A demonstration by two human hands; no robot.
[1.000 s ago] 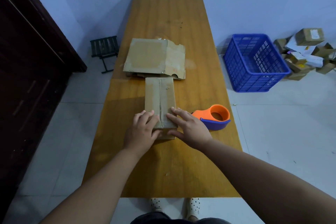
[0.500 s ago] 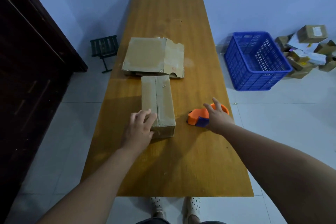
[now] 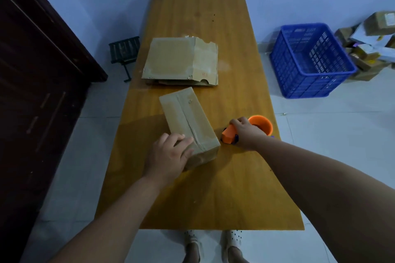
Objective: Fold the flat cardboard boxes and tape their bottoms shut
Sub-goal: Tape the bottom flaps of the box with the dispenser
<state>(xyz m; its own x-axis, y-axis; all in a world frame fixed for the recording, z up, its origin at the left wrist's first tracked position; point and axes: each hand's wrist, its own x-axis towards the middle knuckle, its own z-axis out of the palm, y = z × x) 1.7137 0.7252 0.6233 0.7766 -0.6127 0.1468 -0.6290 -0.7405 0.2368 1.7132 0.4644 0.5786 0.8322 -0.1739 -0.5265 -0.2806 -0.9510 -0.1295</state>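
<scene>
A folded cardboard box (image 3: 185, 117) lies on the wooden table (image 3: 205, 194), its two flaps meeting in a seam along the top. My left hand (image 3: 168, 155) holds its near left corner, fingers lying over the top and the near end. To the right, my right hand (image 3: 245, 133) grips the handle of an orange tape dispenser (image 3: 259, 125) that rests on the table close to the box's right side. Behind the box lies a stack of flat cardboard boxes (image 3: 181, 61).
A blue plastic crate (image 3: 310, 60) stands on the floor to the right, with a heap of small boxes (image 3: 372, 45) beyond it. A dark wooden cabinet (image 3: 36, 83) lines the left side, with a small green stool (image 3: 125, 50) past it. My feet show under the table's near edge.
My right hand left the box, reached right and closed round the tape dispenser. The box has turned, its far end swinging left. My left hand stayed on the near corner.
</scene>
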